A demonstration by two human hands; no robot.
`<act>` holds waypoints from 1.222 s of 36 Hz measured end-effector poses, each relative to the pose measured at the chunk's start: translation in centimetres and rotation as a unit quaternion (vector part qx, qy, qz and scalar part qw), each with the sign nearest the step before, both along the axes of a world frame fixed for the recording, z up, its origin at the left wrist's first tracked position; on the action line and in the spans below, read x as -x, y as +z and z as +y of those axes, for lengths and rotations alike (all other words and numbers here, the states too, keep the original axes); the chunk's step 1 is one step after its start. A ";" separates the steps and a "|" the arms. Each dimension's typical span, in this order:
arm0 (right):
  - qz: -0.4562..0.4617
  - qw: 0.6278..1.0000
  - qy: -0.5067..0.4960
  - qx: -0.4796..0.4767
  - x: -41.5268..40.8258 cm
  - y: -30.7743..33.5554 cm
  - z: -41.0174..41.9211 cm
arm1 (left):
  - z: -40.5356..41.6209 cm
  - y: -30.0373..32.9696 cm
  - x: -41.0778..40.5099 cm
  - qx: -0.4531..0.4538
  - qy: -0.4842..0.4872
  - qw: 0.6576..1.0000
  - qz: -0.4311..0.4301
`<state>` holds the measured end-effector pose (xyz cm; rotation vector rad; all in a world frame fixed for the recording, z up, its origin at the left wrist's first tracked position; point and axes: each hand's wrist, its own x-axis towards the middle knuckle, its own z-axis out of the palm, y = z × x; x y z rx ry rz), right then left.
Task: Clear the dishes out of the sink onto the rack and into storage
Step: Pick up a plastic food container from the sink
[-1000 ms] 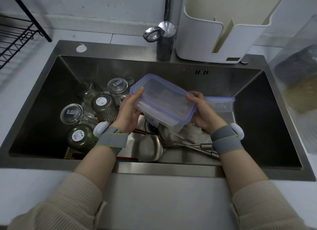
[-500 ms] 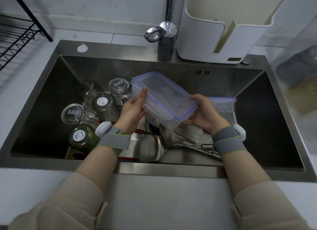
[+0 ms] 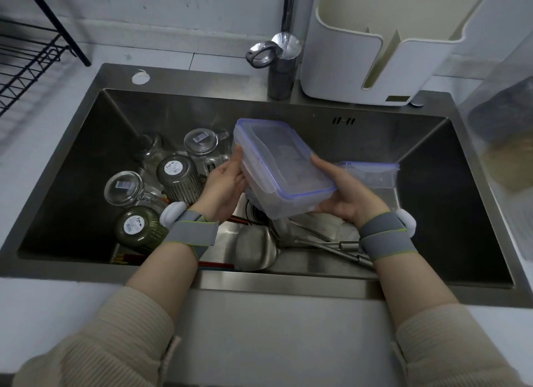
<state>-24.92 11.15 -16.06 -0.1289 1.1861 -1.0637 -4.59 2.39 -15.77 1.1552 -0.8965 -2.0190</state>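
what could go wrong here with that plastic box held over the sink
1. The clear plastic container with the blue-rimmed lid is tilted and held only at its two ends by the left hand and right hand; it may slip if wet.
2. A drop would land on the upturned glass cups or the metal ladle in the steel sink, possibly chipping glass.
3. The black wire rack sits far left, so the carry passes over those cups.

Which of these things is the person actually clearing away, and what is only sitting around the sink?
Part of the job:
- clear plastic container with blue-edged lid, held by left hand and right hand
- upturned glass cups
- steel ladles
- second clear plastic container
- steel sink
- black wire rack

Just there:
- chrome tap
- white plastic holder
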 end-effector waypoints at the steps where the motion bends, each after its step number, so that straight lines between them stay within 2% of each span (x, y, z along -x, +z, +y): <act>1: -0.002 1.000 0.003 0.002 0.0 0.0 0.0 | 0.0 0.0 0.0 0.001 -0.001 1.000 -0.002; 10: 0.019 0.999 0.042 -0.006 -0.1 -0.2 0.1 | 0.0 0.2 -0.3 -0.011 -0.001 1.000 0.002; 22: 0.007 0.999 0.049 0.019 0.1 -0.5 0.3 | 0.1 -0.2 -0.3 0.020 0.030 0.999 -0.004; 25: 0.027 0.997 0.065 0.026 0.1 -0.5 0.2 | 0.1 -0.2 0.0 0.012 -0.001 0.999 -0.033; 29: 0.112 0.984 0.135 0.030 -0.4 -0.3 0.4 | 0.3 -0.1 0.3 -0.063 -0.042 0.996 -0.040; 32: 0.137 0.977 0.160 0.033 -0.8 -0.3 0.3 | 0.5 0.0 0.1 -0.049 -0.100 0.991 -0.072; 34: 0.104 0.982 0.154 0.030 -0.9 -0.2 0.1 | 0.7 0.2 0.0 -0.035 -0.099 0.990 -0.097; 37: 0.065 0.992 0.107 0.029 -0.8 -0.4 -0.1 | 0.7 0.4 0.0 -0.025 -0.070 0.993 -0.091; 44: 0.096 0.991 0.090 0.024 -0.8 -0.4 0.0 | 0.6 0.3 0.0 -0.002 -0.058 0.992 -0.113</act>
